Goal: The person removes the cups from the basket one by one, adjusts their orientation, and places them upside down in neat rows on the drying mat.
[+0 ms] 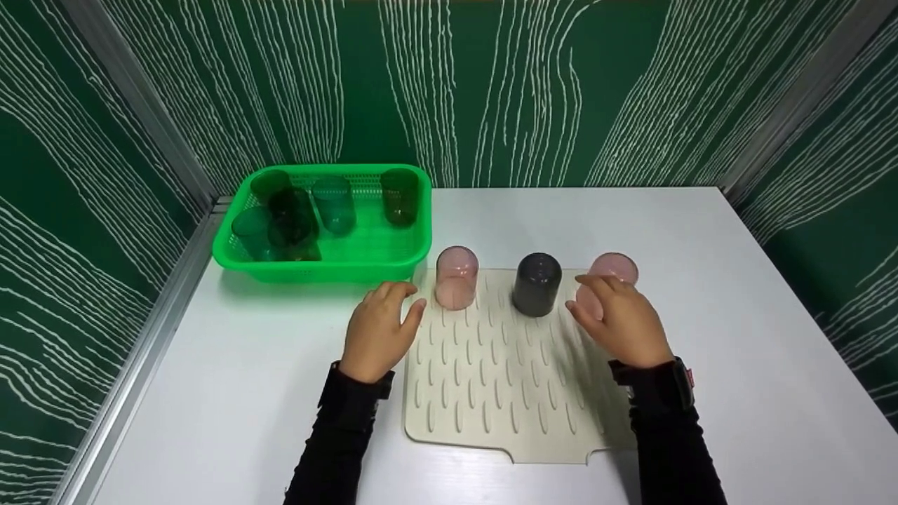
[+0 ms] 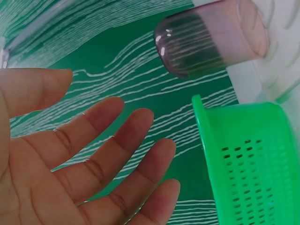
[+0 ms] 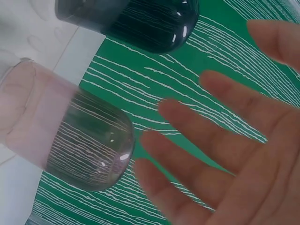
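Note:
Three clear tumblers stand upside down along the far side of a beige drying mat (image 1: 484, 414): a pink tumbler (image 1: 456, 273) at left, a dark grey tumbler (image 1: 537, 284) in the middle and another pink tumbler (image 1: 619, 264) at right. My left hand (image 1: 379, 333) hovers at the mat's left edge, beside the left tumbler. Its palm is bare and its fingers are spread in the left wrist view. Close to the right pink tumbler (image 3: 75, 131), my right hand (image 1: 624, 322) has loosely spread fingers and holds nothing; in the head view it hides part of that tumbler.
A green plastic basket (image 1: 323, 270) with perforated sides sits behind my left hand, at the back left of the white table (image 1: 744, 337). Several teal and dark tumblers (image 1: 335, 203) lie or lean inside it. Green walls with white wavy lines (image 1: 491, 91) enclose the table.

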A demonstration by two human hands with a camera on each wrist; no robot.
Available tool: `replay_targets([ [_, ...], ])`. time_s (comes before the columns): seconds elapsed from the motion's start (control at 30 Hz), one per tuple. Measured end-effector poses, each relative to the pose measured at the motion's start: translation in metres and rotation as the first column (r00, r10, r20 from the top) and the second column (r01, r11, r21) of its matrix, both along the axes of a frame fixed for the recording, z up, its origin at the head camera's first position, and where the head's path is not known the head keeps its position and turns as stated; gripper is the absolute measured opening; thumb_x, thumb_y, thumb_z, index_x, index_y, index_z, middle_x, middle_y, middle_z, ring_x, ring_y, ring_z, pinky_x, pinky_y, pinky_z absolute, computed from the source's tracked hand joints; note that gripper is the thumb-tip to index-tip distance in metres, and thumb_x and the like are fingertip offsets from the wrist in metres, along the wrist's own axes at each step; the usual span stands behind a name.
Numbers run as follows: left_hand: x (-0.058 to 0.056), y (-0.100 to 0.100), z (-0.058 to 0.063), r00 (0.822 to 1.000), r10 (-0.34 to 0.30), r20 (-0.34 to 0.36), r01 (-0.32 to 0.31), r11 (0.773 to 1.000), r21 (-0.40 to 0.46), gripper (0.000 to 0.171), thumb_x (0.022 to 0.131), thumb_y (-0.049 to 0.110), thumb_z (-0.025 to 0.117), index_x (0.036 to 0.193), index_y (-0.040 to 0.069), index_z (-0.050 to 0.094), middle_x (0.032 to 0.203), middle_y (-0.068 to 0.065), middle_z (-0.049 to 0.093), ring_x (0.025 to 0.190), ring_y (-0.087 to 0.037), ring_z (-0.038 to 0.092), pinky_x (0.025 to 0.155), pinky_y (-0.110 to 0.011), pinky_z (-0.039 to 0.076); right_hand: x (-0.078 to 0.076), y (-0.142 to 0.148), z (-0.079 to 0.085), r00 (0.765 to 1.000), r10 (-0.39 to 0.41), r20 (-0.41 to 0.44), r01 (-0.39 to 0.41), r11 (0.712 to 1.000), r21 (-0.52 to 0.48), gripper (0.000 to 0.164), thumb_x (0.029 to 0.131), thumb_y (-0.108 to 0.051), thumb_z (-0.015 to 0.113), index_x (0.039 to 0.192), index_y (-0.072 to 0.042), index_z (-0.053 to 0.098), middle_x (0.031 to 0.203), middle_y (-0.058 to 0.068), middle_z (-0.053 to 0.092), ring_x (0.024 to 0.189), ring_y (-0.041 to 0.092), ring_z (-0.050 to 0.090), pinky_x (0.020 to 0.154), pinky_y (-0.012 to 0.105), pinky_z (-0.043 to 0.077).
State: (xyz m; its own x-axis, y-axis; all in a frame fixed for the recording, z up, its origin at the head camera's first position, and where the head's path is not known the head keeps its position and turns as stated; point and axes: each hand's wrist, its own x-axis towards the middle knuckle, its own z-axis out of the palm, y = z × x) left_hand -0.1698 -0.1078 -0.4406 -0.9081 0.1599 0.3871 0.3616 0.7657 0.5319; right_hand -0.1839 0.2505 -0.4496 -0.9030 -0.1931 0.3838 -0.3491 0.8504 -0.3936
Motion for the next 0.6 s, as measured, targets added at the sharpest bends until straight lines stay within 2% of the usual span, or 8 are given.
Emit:
replay_targets([
  [0.1,0.0,0.0,-0.001,1.0,0.001,0.003,-0.001,1.0,-0.008,0.029,0.108,0.021,0.068,0.125,-0.003,0.073,0.123,-0.022,0.074,0.115,-0.042,0.07,0.097,-0.057,0.058,0.001,0.001,-0.003,0.999,0.001,0.053,-0.002,1.0,0.016,0.043,0.1,-0.019,0.078,0.134,0.006,0.069,0.129,0.032,0.072,0.121,0.053,0.068,0.101,0.067,0.053],
  [0.27,-0.002,-0.001,-0.003,1.0,0.01,-0.006,-0.01,1.0,-0.011,0.029,0.108,0.021,0.069,0.124,-0.003,0.073,0.123,-0.021,0.074,0.115,-0.042,0.071,0.097,-0.056,0.058,0.002,0.005,-0.005,0.992,-0.012,0.123,0.009,1.0,0.03,0.045,0.101,-0.02,0.076,0.136,0.006,0.068,0.133,0.032,0.071,0.124,0.054,0.067,0.101,0.068,0.053],
  [0.43,-0.002,0.0,-0.005,1.0,0.003,-0.026,-0.004,1.0,-0.014,0.028,0.108,0.02,0.068,0.123,-0.003,0.073,0.121,-0.022,0.074,0.112,-0.042,0.071,0.096,-0.056,0.058,0.003,0.011,-0.005,0.988,-0.01,0.152,0.004,0.999,0.038,0.046,0.101,-0.018,0.076,0.138,0.007,0.066,0.136,0.033,0.07,0.129,0.056,0.064,0.107,0.069,0.051],
  [0.6,-0.003,-0.001,-0.006,1.0,0.009,-0.027,-0.01,1.0,-0.021,0.027,0.108,0.019,0.068,0.123,-0.003,0.074,0.121,-0.021,0.074,0.113,-0.042,0.071,0.096,-0.056,0.058,0.002,0.013,-0.007,0.985,-0.014,0.171,0.003,0.998,0.063,0.048,0.1,-0.019,0.077,0.138,0.008,0.066,0.14,0.032,0.068,0.129,0.058,0.063,0.107,0.07,0.05],
])
